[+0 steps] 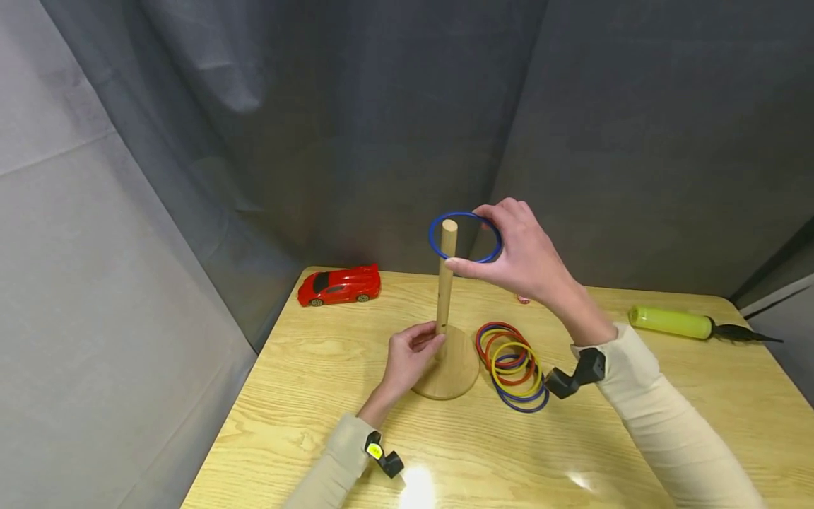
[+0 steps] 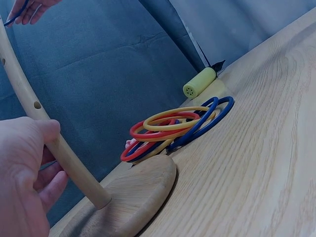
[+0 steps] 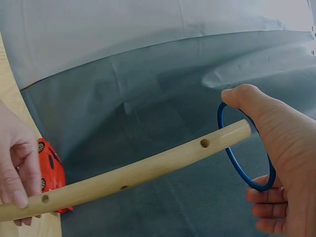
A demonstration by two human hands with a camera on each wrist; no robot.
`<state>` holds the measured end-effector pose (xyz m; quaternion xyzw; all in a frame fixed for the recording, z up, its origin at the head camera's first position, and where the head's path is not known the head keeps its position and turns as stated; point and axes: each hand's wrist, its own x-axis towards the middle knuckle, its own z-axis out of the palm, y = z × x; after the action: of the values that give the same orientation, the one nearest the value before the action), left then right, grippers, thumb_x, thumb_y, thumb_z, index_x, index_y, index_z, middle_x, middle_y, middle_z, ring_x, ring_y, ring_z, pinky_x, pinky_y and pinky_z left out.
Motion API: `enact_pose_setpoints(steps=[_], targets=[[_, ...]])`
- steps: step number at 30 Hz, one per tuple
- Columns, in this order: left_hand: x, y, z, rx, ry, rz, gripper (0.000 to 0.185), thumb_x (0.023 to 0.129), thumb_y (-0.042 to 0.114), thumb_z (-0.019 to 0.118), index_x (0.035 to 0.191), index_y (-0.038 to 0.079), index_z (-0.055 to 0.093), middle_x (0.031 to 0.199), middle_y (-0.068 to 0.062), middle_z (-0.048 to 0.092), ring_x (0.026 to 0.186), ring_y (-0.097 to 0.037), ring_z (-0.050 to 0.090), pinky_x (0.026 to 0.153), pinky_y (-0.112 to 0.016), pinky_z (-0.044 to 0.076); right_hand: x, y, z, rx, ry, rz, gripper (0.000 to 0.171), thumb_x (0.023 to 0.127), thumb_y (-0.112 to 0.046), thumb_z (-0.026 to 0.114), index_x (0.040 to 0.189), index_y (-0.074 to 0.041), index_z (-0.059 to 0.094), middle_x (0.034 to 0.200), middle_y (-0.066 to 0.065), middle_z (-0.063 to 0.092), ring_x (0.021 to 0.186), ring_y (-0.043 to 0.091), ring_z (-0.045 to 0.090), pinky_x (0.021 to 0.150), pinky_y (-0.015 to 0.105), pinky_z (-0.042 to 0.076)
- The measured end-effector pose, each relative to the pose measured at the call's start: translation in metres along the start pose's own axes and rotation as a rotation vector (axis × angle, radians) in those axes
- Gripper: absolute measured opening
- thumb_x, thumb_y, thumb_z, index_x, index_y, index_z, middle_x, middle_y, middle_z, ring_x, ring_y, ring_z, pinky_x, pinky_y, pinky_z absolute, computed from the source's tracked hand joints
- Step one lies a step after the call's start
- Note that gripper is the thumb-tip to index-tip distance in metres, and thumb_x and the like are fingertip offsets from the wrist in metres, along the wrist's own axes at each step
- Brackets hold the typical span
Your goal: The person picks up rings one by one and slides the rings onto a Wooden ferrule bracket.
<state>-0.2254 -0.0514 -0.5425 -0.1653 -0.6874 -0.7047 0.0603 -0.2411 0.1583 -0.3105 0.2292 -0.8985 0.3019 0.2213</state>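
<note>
While my right hand [image 1: 531, 261] pinches the blue ring [image 1: 465, 237] by its rim around the peg [image 1: 445, 283] top, and my left hand [image 1: 410, 353] grips the peg's lower shaft, I judge the ring light, stiff, slick.

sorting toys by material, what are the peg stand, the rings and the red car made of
Peg stand: seemingly unfinished pale wood, with visible grain and drilled holes along the post. Blue ring in the right hand and the ring pile: probably plastic, being thin, smooth and evenly bright. Red car: glossy shell, likely plastic, though painted metal can't be ruled out.
</note>
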Motion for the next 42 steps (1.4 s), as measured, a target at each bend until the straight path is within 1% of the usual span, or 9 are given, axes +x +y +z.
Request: enact_pose_setpoints(steps=[5,9,15,20,27,34,36,39,42], targets=[[-0.001,-0.001,-0.001,-0.002,0.003,0.007,0.027,0.094,-0.005,0.073,0.120,-0.013,0.071,0.112,-0.031,0.073,0.105,-0.049,0.071,0.086,-0.024,0.062,-0.006,0.005,0.010,0.008,-0.018,0.014,0.076,0.073,-0.060,0.088,0.122,-0.006,0.067,0.099,0.005,0.055,0.101,0.023,0.046,0.081,0.038,0.043],[-0.001,-0.002,-0.002,-0.008,-0.003,0.019,0.027,0.095,0.001,0.076,0.120,-0.009,0.073,0.112,-0.027,0.074,0.105,-0.043,0.072,0.086,-0.026,0.063,-0.012,0.009,0.018,0.028,-0.041,0.008,0.076,0.073,-0.057,0.089,0.123,-0.004,0.067,0.099,0.006,0.054,0.100,0.024,0.045,0.082,0.039,0.042],[0.000,-0.002,-0.004,0.004,-0.008,0.032,0.027,0.095,0.004,0.076,0.120,-0.008,0.073,0.112,-0.025,0.075,0.105,-0.039,0.074,0.087,-0.030,0.063,-0.020,0.015,0.029,0.045,-0.074,0.012,0.076,0.073,-0.056,0.090,0.124,-0.004,0.066,0.100,0.006,0.055,0.101,0.025,0.045,0.082,0.039,0.042],[0.000,-0.002,-0.004,0.019,-0.012,0.036,0.028,0.096,0.004,0.076,0.120,-0.008,0.073,0.113,-0.024,0.075,0.105,-0.039,0.074,0.087,-0.029,0.063,-0.030,0.020,0.040,0.049,-0.096,0.021,0.079,0.072,-0.056,0.091,0.126,-0.004,0.066,0.102,0.006,0.057,0.103,0.025,0.047,0.084,0.040,0.043],[-0.001,-0.001,-0.003,-0.022,-0.017,0.038,0.030,0.095,0.002,0.076,0.121,-0.011,0.072,0.115,-0.028,0.074,0.106,-0.044,0.073,0.088,-0.031,0.063,-0.047,0.033,0.057,0.056,-0.128,0.046,0.081,0.073,-0.061,0.089,0.126,-0.005,0.065,0.103,0.006,0.056,0.102,0.026,0.047,0.082,0.040,0.044],[-0.003,-0.005,-0.001,-0.019,0.007,0.054,0.029,0.095,0.000,0.075,0.121,-0.012,0.071,0.115,-0.028,0.074,0.105,-0.042,0.074,0.089,-0.031,0.063,-0.062,0.044,0.073,0.038,-0.145,0.079,0.079,0.073,-0.062,0.088,0.126,-0.008,0.066,0.103,0.004,0.057,0.100,0.024,0.049,0.076,0.038,0.039],[-0.007,-0.009,-0.002,0.001,0.007,0.079,0.031,0.095,0.001,0.075,0.123,-0.012,0.070,0.118,-0.027,0.073,0.105,-0.042,0.074,0.090,-0.037,0.063,-0.068,0.047,0.079,0.047,-0.148,0.079,0.079,0.072,-0.060,0.089,0.126,-0.007,0.066,0.103,0.005,0.057,0.098,0.024,0.049,0.078,0.038,0.038],[-0.014,-0.018,-0.006,0.079,0.006,0.124,0.035,0.095,0.003,0.077,0.126,-0.010,0.070,0.123,-0.025,0.073,0.108,-0.043,0.073,0.094,-0.048,0.062,-0.077,0.055,0.091,0.053,-0.154,0.068,0.078,0.073,-0.060,0.089,0.125,-0.005,0.067,0.102,0.005,0.058,0.096,0.023,0.051,0.079,0.037,0.042],[-0.019,-0.026,-0.012,0.175,0.018,0.150,0.042,0.093,0.008,0.080,0.130,-0.009,0.067,0.128,-0.024,0.071,0.114,-0.043,0.070,0.101,-0.053,0.057,-0.085,0.062,0.103,0.049,-0.159,0.063,0.076,0.073,-0.061,0.088,0.122,-0.006,0.068,0.102,0.005,0.059,0.097,0.023,0.052,0.081,0.038,0.045]])
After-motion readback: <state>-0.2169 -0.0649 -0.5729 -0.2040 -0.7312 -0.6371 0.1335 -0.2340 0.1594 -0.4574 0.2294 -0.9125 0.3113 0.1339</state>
